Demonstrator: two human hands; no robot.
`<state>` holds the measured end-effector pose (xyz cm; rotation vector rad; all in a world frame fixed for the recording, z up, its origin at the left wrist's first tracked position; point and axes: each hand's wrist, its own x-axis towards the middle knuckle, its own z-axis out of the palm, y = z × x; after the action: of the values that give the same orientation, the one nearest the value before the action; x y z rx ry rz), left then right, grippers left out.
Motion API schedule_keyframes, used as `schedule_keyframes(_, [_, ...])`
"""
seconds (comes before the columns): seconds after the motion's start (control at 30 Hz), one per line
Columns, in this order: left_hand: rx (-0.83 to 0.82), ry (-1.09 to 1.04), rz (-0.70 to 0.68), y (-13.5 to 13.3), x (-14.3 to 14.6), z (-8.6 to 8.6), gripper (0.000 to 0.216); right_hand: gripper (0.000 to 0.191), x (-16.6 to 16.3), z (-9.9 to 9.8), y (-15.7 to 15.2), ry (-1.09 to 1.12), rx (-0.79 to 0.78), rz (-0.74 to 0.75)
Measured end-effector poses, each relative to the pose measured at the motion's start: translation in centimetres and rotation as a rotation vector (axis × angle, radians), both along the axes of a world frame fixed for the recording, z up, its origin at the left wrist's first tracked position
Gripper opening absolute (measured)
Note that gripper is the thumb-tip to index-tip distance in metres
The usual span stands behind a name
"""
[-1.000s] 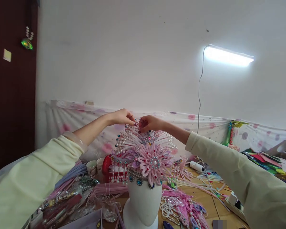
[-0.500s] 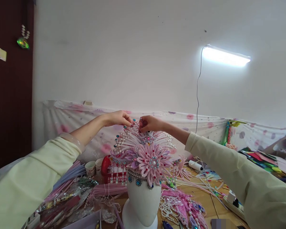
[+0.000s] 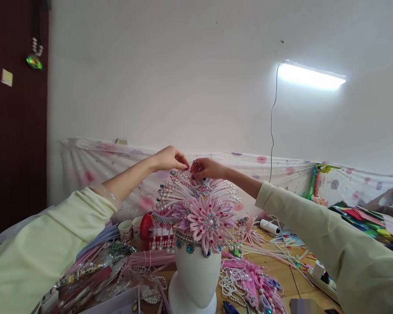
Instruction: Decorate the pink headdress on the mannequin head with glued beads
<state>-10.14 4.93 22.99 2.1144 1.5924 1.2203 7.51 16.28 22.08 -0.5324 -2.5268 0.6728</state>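
A pink and white headdress [image 3: 211,221] with a large looped flower, pearl-tipped strands and coloured gems sits on a white mannequin head [image 3: 198,277]. My left hand [image 3: 170,158] reaches to its top from the left, thumb and forefinger pinched together at the upper strands. Close beside it, my right hand [image 3: 207,168] is also closed, its fingers curled in at the same spot. The fingertips of both hands nearly meet. What lies in either pinch is too small to make out.
Behind the mannequin stand a red basket [image 3: 146,231] and paper cups [image 3: 125,230]. Bagged parts and strips [image 3: 98,270] cover the left side. Pearl strings [image 3: 233,283] and pink tassels [image 3: 257,279] lie at right, near a white glue bottle [image 3: 269,226]. A lamp [image 3: 311,75] hangs on the wall.
My left hand has moved a little right and up, closer to my right hand. My right hand stays at nearly the same place on the headdress top.
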Motion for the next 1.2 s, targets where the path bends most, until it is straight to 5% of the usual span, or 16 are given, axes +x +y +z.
schedule_keyframes(0.2, [0.007,-0.094,-0.058,0.1,0.9,0.0,0.029,0.04,0.7,0.5,-0.3,0.041,-0.079,0.069])
schedule_keyframes(0.47, [0.003,-0.162,-0.096,-0.1,0.7,-0.5,0.016,0.023,0.4,1.5,-0.4,0.11,-0.069,0.068])
schedule_keyframes(0.73, [-0.013,-0.241,-0.109,-0.1,0.9,-0.5,0.016,0.036,0.1,1.2,-0.6,0.133,-0.103,0.052])
schedule_keyframes(1.2, [-0.018,-0.229,-0.092,0.2,0.6,-1.1,0.009,0.014,-1.2,1.1,-0.7,0.103,-0.183,-0.165])
